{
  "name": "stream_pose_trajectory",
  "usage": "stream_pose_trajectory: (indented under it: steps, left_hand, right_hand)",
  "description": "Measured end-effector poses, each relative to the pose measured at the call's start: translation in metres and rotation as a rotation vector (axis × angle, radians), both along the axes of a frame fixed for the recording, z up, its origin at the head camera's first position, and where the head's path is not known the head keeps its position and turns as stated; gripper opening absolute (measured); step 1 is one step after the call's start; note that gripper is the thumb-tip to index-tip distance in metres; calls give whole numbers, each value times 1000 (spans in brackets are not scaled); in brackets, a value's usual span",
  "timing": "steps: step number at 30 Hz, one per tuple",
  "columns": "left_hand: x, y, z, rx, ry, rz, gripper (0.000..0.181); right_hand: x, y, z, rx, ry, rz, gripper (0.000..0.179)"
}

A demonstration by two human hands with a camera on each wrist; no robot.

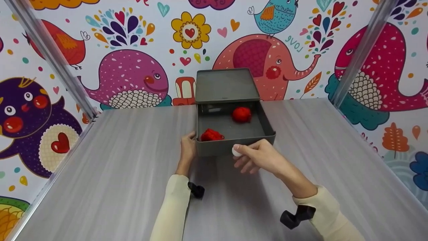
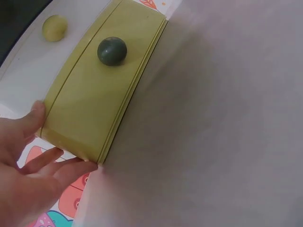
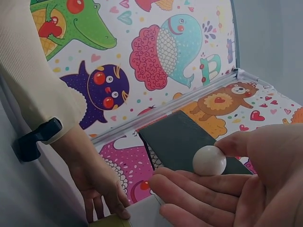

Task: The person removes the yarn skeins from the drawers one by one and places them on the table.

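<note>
A grey box (image 1: 219, 147) sits before me, its lid (image 1: 227, 85) covering the back part. Inside its front part are a round red item (image 1: 241, 114) and a bumpy red item (image 1: 211, 135). My left hand (image 1: 187, 150) grips the box's left front corner, thumb and fingers on opposite edges in the left wrist view. There the front looks olive, with a dark round knob (image 2: 112, 51) on it and a yellowish ball (image 2: 55, 28) in the pale interior. Just before the box front, my right hand (image 1: 259, 157) pinches a white ball (image 3: 209, 160) between thumb and fingers.
The box stands on a grey table (image 1: 133, 150) near a back wall (image 1: 133, 26) printed with cartoon animals. Metal posts (image 1: 50, 60) rise at the back corners. Each forearm carries a black wrist mount (image 1: 297, 216).
</note>
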State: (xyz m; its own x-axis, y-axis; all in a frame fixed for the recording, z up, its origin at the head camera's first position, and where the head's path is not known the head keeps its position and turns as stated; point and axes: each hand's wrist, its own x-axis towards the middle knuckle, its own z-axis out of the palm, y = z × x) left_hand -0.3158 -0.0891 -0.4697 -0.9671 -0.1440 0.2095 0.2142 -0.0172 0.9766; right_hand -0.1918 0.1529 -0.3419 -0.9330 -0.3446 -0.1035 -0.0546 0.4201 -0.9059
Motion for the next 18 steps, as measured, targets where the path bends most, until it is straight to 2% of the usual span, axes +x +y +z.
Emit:
stream_pose_trajectory:
  steps: [3,6,9,11,13,14,17,18]
  left_hand:
    - [0,0,1,-54,6,22,43]
    - [2,1,3,-86,-26,34,47]
    - [3,1,4,-80,-83,26,54]
    - [-1,-1,-3,-60,-82,26,55]
    - [-21,-8,-31,-29,5,31,56]
    - [-30,-11,-42,-13,25,14,55]
    - [-67,-21,-89,41,138,-8,56]
    - [-75,-23,-98,39,154,-23,56]
  right_hand:
    - [2,0,-1,6,5,6,48]
    - [4,0,-2,25,10,6,46]
    - [5,0,-4,47,8,3,44]
    - [6,0,-5,63,6,11,44]
    - [6,0,-5,73,5,23,44]
    - [7,0,-5,79,6,30,45]
    - [7,1,-5,96,14,47,45]
    - [7,1,-5,100,18,57,46]
